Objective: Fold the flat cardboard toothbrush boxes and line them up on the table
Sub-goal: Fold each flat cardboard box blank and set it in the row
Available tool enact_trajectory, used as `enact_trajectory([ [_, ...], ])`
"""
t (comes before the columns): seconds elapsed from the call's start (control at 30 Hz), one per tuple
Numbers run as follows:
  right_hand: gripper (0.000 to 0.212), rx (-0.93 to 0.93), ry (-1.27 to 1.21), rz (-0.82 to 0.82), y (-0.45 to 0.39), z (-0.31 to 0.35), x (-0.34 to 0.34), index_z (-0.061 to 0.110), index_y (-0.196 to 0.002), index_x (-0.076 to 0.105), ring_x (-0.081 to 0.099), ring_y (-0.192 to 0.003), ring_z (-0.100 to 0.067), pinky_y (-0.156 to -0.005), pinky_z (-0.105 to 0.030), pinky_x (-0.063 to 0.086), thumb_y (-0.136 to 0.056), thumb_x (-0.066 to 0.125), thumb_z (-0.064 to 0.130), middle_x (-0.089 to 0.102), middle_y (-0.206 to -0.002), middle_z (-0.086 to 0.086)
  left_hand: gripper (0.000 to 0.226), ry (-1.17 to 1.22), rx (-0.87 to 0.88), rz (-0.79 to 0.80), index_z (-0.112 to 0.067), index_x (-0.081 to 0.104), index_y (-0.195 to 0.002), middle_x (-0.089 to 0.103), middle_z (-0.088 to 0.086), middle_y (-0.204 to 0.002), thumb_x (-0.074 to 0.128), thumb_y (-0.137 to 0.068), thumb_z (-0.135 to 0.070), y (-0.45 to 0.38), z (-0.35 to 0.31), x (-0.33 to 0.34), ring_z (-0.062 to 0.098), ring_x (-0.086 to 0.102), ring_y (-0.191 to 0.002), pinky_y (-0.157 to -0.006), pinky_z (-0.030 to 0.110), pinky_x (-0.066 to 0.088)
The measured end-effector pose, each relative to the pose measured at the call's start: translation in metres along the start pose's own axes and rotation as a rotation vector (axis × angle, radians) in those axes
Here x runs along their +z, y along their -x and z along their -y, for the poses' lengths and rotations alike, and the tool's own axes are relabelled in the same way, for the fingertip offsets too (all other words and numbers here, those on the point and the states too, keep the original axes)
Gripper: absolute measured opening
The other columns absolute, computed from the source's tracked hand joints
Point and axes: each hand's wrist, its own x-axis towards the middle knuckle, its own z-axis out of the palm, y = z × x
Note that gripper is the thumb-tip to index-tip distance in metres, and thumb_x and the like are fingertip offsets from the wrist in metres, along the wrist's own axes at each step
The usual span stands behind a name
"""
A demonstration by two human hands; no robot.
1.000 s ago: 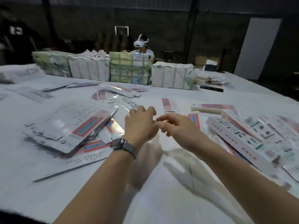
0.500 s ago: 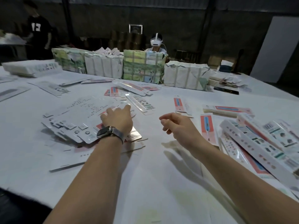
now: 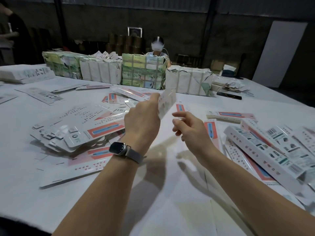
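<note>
Head view: at frame centre my left hand pinches a blurred flat box. My right hand hovers beside it, fingers loosely apart.

Dim room. Large white-covered table fills the foreground. Behind it, a dark grey wall with a dark vertical post. Right of the table's far edge, a tall white panel leans against the wall; brown cardboard cartons sit beside it.
</note>
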Motion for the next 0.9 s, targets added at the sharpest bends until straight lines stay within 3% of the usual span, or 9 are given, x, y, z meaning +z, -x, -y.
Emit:
enact_trajectory([
  [0.1,0.021,-0.046,-0.04,-0.108,-0.006,0.01,-0.01,0.033,-0.113,0.057,0.054,-0.065,-0.007,-0.053,-0.012,0.041,-0.098,0.059,0.019,0.058,-0.08,-0.002,0.044,0.535,-0.06,0.007,-0.024,0.046,-0.139,0.069,-0.005,-0.1,0.051,-0.097,-0.012,-0.003,-0.012,-0.007,0.022,0.069,-0.077,-0.058,0.033,0.058],
  [0.23,0.038,-0.096,0.015,-0.161,-0.007,0.026,-0.032,0.041,-0.127,0.045,0.067,-0.071,-0.014,-0.06,-0.031,0.054,-0.098,0.06,0.022,0.061,-0.085,-0.009,0.04,1.221,-0.416,0.383,-0.02,0.06,-0.125,0.077,-0.001,-0.094,0.043,-0.095,-0.001,0.001,-0.028,-0.01,0.016,0.075,-0.082,-0.063,0.031,0.06],
  [0.3,0.042,-0.09,0.054,-0.111,-0.004,0.032,-0.044,0.042,-0.131,0.043,0.072,-0.081,-0.024,-0.069,-0.047,0.06,-0.098,0.057,0.018,0.068,-0.104,-0.011,0.045,1.372,-0.413,0.495,-0.025,0.066,-0.116,0.078,0.002,-0.098,0.038,-0.093,0.002,0.004,-0.035,-0.009,0.019,0.074,-0.081,-0.061,0.03,0.059],
  [0.47,0.047,-0.12,0.326,-0.022,0.011,0.028,-0.072,0.042,-0.141,0.035,0.071,-0.087,-0.02,-0.073,-0.046,0.06,-0.101,0.054,0.027,0.067,-0.115,0.0,0.042,1.583,-0.367,0.728,-0.043,0.057,-0.126,0.075,0.008,-0.107,0.034,-0.103,-0.017,0.017,-0.044,-0.002,0.028,0.072,-0.086,-0.07,0.041,0.062],
  [0.57,0.048,-0.189,0.52,-0.059,0.021,0.023,-0.081,0.043,-0.142,0.039,0.068,-0.068,-0.011,-0.056,-0.032,0.058,-0.098,0.058,0.032,0.066,-0.079,0.004,0.037,1.741,-0.374,0.988,-0.036,0.073,-0.114,0.072,0.016,-0.115,0.04,-0.101,-0.047,0.026,-0.055,-0.002,0.04,0.071,-0.1,-0.087,0.054,0.058],
  [0.63,0.044,-0.197,0.64,-0.089,0.024,0.019,-0.087,0.048,-0.136,0.045,0.065,-0.066,-0.011,-0.061,-0.042,0.057,-0.096,0.059,0.037,0.057,-0.062,0.002,0.052,1.763,-0.424,1.052,-0.028,0.081,-0.092,0.076,0.012,-0.09,0.04,-0.093,-0.061,0.029,-0.061,-0.001,0.03,0.074,-0.077,-0.07,0.041,0.062],
  [0.7,0.043,-0.219,0.651,-0.138,0.027,0.018,-0.091,0.048,-0.134,0.05,0.06,-0.062,-0.008,-0.062,-0.037,0.052,-0.094,0.063,0.036,0.053,-0.059,0.003,0.053,1.73,-0.443,1.037,-0.027,0.081,-0.088,0.074,0.006,-0.08,0.042,-0.086,-0.063,0.031,-0.066,0.001,0.025,0.071,-0.068,-0.062,0.035,0.059],
  [0.8,0.044,-0.259,0.268,-0.096,0.033,0.027,-0.082,0.025,-0.138,0.053,0.061,-0.058,-0.002,-0.061,-0.023,0.049,-0.094,0.057,0.026,0.054,-0.054,0.009,0.053,1.585,-0.313,1.027,-0.034,0.07,-0.119,0.073,-0.006,-0.091,0.043,-0.089,-0.068,0.036,-0.07,0.009,0.013,0.067,-0.076,-0.066,0.028,0.053],
  [0.9,0.045,-0.168,-0.007,-0.085,0.034,0.029,-0.079,0.018,-0.139,0.051,0.058,-0.055,0.0,-0.055,-0.015,0.045,-0.096,0.051,0.033,0.054,-0.061,0.007,0.054,1.423,-0.247,0.755,-0.044,0.057,-0.133,0.07,-0.012,-0.094,0.051,-0.084,-0.066,0.042,-0.076,0.015,0.003,0.062,-0.068,-0.062,0.018,0.048],
])
